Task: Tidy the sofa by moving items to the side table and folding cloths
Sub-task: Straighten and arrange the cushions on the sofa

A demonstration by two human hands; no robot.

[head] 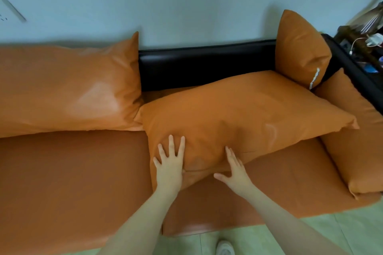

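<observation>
This looks like a living room in a home. An orange leather-look sofa [72, 172] with a black backrest [207, 64] stands against a pale blue wall [186, 6], with loose matching cushions [238, 114] lying on it. A cluttered side table [360, 47] with a white charger and cable [373, 40] sits at its right end, and pale green floor tiles [310, 232] run below.

The sofa seat [72, 172] lies bare on the left. On the right a tilted cushion [238, 114] covers it, hemmed by more cushions (one upright [300, 47], one along the arm [356, 151]). A cluttered side table [364, 56] stands beyond.
</observation>
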